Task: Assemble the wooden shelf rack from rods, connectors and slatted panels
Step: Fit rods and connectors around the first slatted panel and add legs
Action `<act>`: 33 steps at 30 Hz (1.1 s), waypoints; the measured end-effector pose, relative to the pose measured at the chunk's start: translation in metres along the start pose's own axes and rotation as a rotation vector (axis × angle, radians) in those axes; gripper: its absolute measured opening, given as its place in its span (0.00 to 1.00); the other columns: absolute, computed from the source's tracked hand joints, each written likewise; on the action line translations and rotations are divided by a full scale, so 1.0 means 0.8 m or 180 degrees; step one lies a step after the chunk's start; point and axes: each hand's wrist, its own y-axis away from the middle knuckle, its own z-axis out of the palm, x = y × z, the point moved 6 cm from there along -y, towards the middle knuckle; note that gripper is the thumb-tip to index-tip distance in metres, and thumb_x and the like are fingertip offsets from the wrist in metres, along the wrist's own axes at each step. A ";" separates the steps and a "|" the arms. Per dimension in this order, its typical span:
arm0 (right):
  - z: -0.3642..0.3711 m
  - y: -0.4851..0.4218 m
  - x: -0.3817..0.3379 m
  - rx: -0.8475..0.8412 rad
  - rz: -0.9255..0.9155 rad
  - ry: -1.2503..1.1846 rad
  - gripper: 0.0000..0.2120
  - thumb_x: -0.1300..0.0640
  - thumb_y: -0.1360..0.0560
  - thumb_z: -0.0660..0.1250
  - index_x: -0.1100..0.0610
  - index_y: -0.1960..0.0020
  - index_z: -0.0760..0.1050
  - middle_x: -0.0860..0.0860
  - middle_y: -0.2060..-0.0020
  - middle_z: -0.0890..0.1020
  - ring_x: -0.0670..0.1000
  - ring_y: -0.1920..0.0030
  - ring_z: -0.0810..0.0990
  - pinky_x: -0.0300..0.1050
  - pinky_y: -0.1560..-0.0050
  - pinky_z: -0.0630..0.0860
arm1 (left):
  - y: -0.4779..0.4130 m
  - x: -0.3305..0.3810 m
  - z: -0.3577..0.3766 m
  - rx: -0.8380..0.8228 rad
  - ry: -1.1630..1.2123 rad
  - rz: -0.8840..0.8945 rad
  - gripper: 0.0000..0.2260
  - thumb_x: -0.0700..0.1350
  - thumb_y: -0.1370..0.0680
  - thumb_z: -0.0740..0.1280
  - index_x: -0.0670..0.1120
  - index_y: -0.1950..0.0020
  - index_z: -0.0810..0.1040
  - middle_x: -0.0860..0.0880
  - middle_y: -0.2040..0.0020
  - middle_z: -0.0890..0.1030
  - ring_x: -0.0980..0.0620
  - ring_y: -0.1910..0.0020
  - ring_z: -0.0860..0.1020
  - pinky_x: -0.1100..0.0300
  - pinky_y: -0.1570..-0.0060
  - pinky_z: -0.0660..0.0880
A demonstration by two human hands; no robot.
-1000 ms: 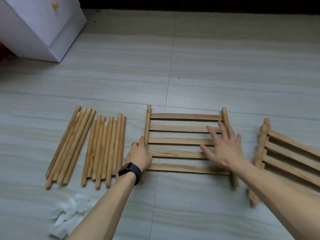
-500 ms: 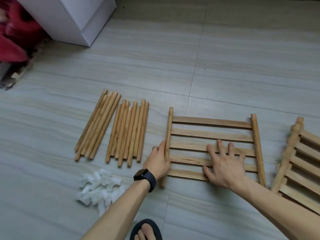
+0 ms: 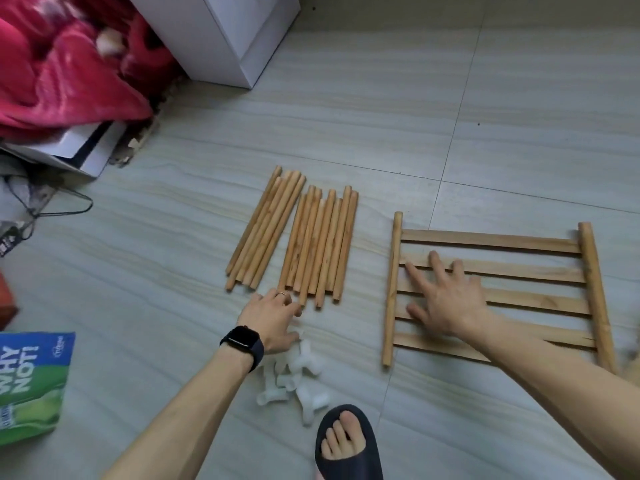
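A slatted wooden panel (image 3: 519,242) lies flat on the tiled floor at the right. My right hand (image 3: 446,296) rests on its slats with the fingers spread and straight. Two bunches of wooden rods (image 3: 311,242) lie side by side left of the panel. Below them sits a heap of white plastic connectors (image 3: 294,375). My left hand (image 3: 272,317), with a black watch on the wrist, hovers over the top of that heap, just below the rod ends, fingers pointing down; I cannot see whether it holds a connector.
A white cabinet (image 3: 228,36) stands at the back, with red cloth (image 3: 62,67) left of it. A green and blue bag (image 3: 31,386) lies at the left edge. My foot in a dark slipper (image 3: 346,445) is near the connectors.
My left hand let go of the panel's left rail and moved left and down to the connectors. The right hand stayed on the slats. My view swung left.
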 end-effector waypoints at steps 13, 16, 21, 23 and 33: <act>0.033 0.037 -0.010 0.0233 0.0125 -0.0183 0.35 0.26 0.23 0.47 0.38 0.20 0.46 0.55 0.24 0.53 0.61 0.34 0.68 0.51 0.52 0.77 | 0.001 0.017 0.013 0.0199 -0.0540 0.0300 0.11 0.53 0.18 0.60 0.52 0.39 0.76 0.51 0.42 0.81 0.48 0.38 0.72 0.53 0.39 0.66; 0.037 0.035 -0.012 0.0253 0.0150 -0.0215 0.36 0.26 0.23 0.47 0.38 0.20 0.47 0.55 0.24 0.54 0.60 0.34 0.67 0.50 0.53 0.76 | -0.002 0.008 -0.022 0.0384 0.0753 -0.0011 0.13 0.58 0.20 0.64 0.54 0.39 0.77 0.54 0.44 0.81 0.52 0.44 0.77 0.54 0.45 0.74; 0.023 0.032 0.004 0.0364 -0.0131 -0.0813 0.30 0.32 0.21 0.55 0.39 0.21 0.56 0.52 0.24 0.62 0.58 0.33 0.71 0.53 0.44 0.78 | -0.033 0.041 -0.095 0.0543 0.3802 -0.0212 0.15 0.58 0.25 0.73 0.52 0.42 0.81 0.56 0.49 0.83 0.59 0.51 0.82 0.60 0.50 0.79; 0.011 0.030 0.014 0.0326 -0.0097 -0.1464 0.30 0.38 0.20 0.60 0.43 0.21 0.59 0.51 0.24 0.66 0.58 0.32 0.73 0.53 0.36 0.74 | -0.053 0.085 -0.107 0.0054 0.5097 -0.0086 0.19 0.55 0.25 0.74 0.48 0.37 0.80 0.53 0.47 0.84 0.57 0.49 0.84 0.58 0.48 0.80; -0.058 0.064 0.081 0.1093 0.0608 -0.5141 0.07 0.51 0.21 0.70 0.44 0.44 0.81 0.45 0.52 0.86 0.44 0.57 0.85 0.35 0.61 0.77 | -0.106 0.237 -0.097 -0.1396 0.7235 0.0868 0.13 0.44 0.24 0.73 0.51 0.40 0.85 0.51 0.51 0.83 0.54 0.57 0.81 0.63 0.50 0.77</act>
